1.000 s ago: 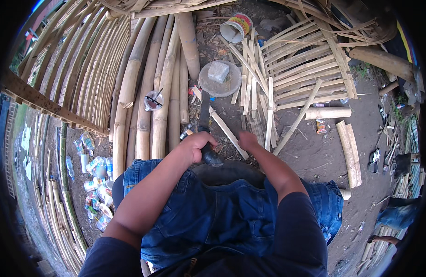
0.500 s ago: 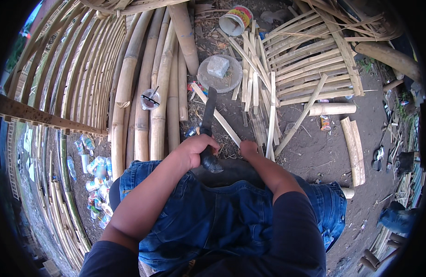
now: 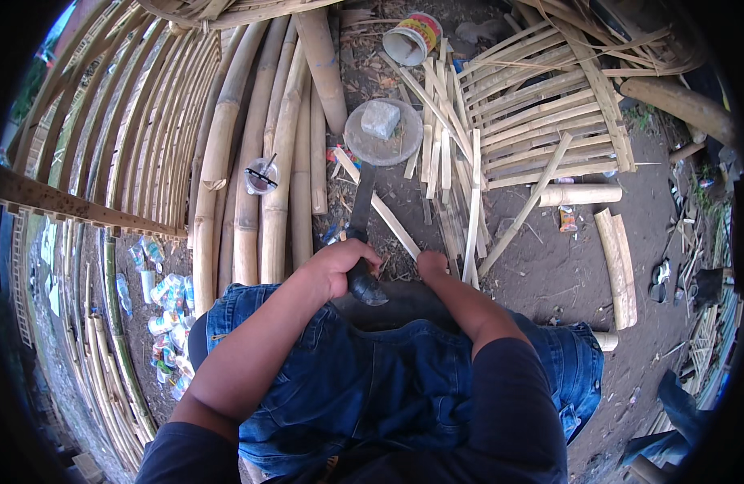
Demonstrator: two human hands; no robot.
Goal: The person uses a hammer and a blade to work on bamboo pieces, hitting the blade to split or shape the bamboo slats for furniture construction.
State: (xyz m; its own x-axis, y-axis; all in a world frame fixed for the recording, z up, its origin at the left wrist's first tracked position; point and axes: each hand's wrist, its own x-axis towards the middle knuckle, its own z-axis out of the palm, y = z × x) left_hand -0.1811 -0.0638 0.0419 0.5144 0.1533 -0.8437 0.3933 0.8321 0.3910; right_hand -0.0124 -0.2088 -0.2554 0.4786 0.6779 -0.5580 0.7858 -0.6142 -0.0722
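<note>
My left hand (image 3: 345, 264) is closed around the dark, curved handle of a machete (image 3: 364, 198). Its blade points away from me and crosses over a pale bamboo strip (image 3: 394, 224). The near end of that strip is in my right hand (image 3: 433, 264), whose fingers are closed on it. The strip slants up to the left, and its far part shows beyond the blade. Both hands are just above my lap, in front of a dark rounded surface (image 3: 404, 302).
Thick bamboo poles (image 3: 251, 153) lie at left, bearing a plastic cup (image 3: 262, 176). Ahead, a whetstone-like block (image 3: 381, 119) sits on a round slab (image 3: 360, 145). Split strips (image 3: 475, 202) and a slatted bamboo panel (image 3: 541, 113) lie right. Plastic litter (image 3: 174, 298) is at left.
The machete blade has dipped slightly and turned, so it looks narrower. Both hands keep their grip almost in place. At the lower right edge, a dark blue cloth shape has shifted downward.
</note>
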